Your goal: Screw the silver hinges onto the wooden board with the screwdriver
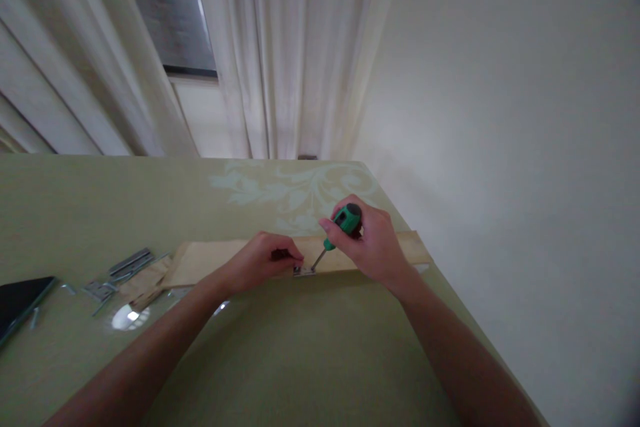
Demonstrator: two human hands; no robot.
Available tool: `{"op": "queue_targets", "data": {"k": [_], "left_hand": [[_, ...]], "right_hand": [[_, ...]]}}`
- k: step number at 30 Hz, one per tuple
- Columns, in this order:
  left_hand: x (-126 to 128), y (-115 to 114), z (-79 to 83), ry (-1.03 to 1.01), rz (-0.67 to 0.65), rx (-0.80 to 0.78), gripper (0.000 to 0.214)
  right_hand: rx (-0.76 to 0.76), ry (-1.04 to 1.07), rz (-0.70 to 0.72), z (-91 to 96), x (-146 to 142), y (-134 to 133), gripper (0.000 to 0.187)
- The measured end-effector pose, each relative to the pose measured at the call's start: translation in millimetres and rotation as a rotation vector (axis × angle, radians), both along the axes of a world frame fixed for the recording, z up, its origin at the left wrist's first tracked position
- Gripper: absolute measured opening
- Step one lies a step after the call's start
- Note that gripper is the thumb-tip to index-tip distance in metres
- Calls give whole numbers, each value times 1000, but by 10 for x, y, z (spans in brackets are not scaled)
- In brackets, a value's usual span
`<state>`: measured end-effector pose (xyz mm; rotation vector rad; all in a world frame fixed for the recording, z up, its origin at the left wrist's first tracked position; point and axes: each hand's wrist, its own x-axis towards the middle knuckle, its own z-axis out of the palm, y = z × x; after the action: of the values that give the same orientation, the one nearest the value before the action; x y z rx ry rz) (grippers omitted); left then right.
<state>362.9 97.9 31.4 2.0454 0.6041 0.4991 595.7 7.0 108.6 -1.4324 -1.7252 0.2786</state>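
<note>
A long light wooden board (210,255) lies across the table, and a small metal hinge (304,271) sits at its near edge. My right hand (373,240) is closed round the green and black handle of a screwdriver (346,219). The screwdriver slants down to the left, its tip at the right part of the hinge. At the hinge's left end, my left hand (265,255) has its fingers curled and pinched against the metal, partly hiding it. Whether a screw stands under the tip is too small to tell.
On the left of the green table (300,360) lie metal hinges (100,290), a metal bar (131,264), small wooden pieces (145,283) and a dark flat device (23,303). A white wall (525,180) borders the table's right edge. Curtains (310,47) hang behind.
</note>
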Motion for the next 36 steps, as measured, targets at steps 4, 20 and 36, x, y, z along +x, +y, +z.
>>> {"op": "queue_targets", "data": {"k": [4, 20, 36], "left_hand": [[-48, 2, -48, -14, -24, 72, 17], [-37, 9, -124, 9, -55, -16, 18], [-33, 43, -121, 97, -51, -8, 21]], "right_hand": [[8, -4, 13, 0, 7, 0, 32], [343, -3, -25, -29, -13, -71, 22], [333, -170, 126, 377, -436, 197, 16]]}}
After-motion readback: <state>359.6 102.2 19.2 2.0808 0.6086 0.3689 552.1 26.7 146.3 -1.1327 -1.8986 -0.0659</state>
